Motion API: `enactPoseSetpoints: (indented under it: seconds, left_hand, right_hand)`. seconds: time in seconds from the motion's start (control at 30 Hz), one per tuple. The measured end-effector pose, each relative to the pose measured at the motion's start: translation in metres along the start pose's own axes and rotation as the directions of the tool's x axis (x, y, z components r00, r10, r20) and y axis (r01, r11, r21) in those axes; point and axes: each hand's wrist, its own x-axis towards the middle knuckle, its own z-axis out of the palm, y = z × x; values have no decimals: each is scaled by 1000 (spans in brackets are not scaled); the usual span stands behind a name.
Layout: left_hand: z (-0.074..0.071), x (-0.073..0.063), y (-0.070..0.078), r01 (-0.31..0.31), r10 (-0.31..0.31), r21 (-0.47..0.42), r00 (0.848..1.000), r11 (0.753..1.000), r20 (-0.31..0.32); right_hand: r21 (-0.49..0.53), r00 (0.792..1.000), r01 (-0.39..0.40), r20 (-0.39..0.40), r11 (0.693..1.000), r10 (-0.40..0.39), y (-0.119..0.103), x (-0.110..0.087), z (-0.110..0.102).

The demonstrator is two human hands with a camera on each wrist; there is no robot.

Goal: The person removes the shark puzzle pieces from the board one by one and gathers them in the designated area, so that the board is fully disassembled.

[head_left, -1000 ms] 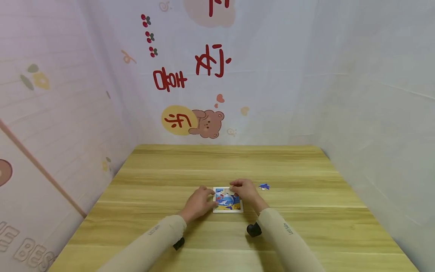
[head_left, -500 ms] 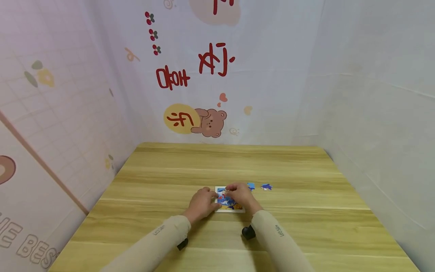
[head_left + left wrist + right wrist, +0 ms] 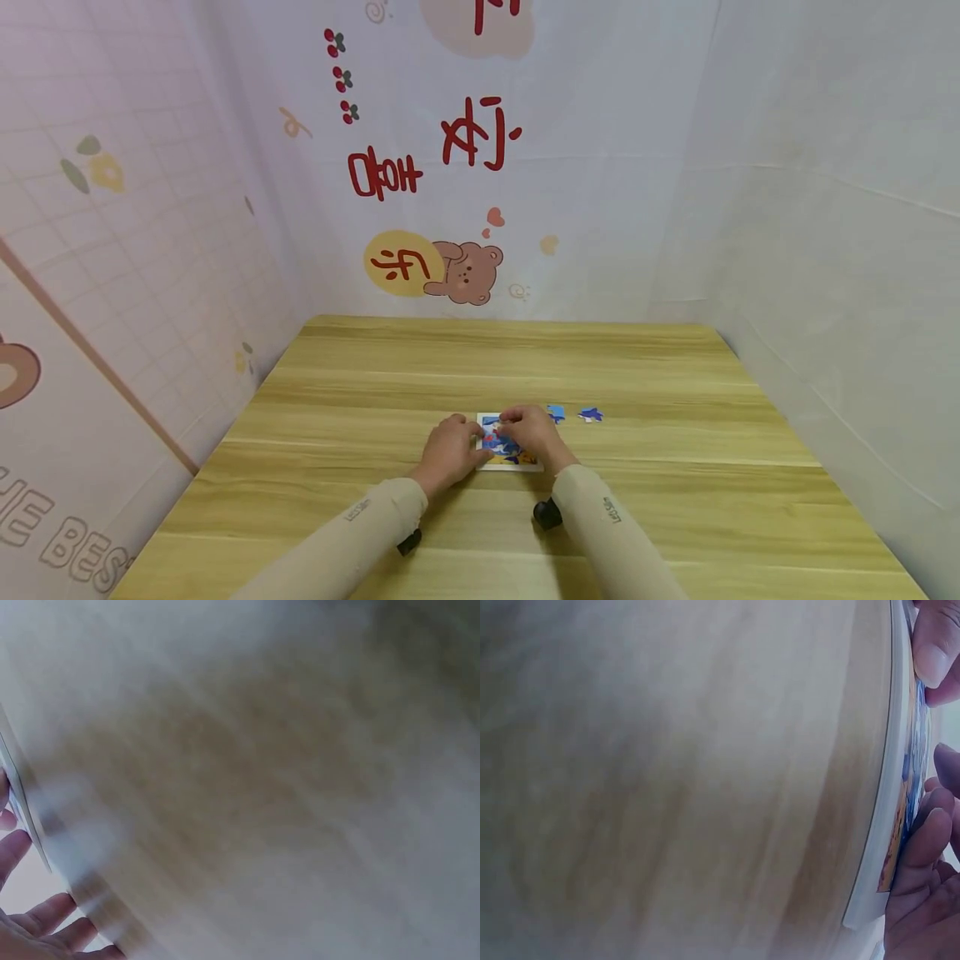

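Wood tbl [image 3: 637, 517]; puzzle frame [image 3: 516, 468] flat, near edge L-R, long axis unclear.

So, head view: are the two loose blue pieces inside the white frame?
No, the left piece and right piece both lie on the wooden table, right of the white frame.

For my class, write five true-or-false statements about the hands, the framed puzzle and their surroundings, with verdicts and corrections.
1. The left hand is at the left side of the white-framed puzzle. True.
2. The right hand lies flat, well away from the puzzle. False: it is partly over it.
3. Two loose pieces lie on the table. True.
4. Both pieces lie left of the puzzle. False: they lie to its right.
5. A bear is printed on the backdrop. True.
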Motion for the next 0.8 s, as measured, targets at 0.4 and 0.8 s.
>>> enactPoseSetpoints:
  seconds: [0.4, 0.8]
  left_hand:
    - [6, 1, -3, 35, -35, -10, 999, 999, 20]
    - [1, 0, 1, 33, -33, -12, 999, 999, 35]
  right_hand:
    - [-31, 999, -1, 51, 1000, 3, -5, -1, -2]
    - [62, 998, 19, 55, 998, -23, 1, -2, -1]
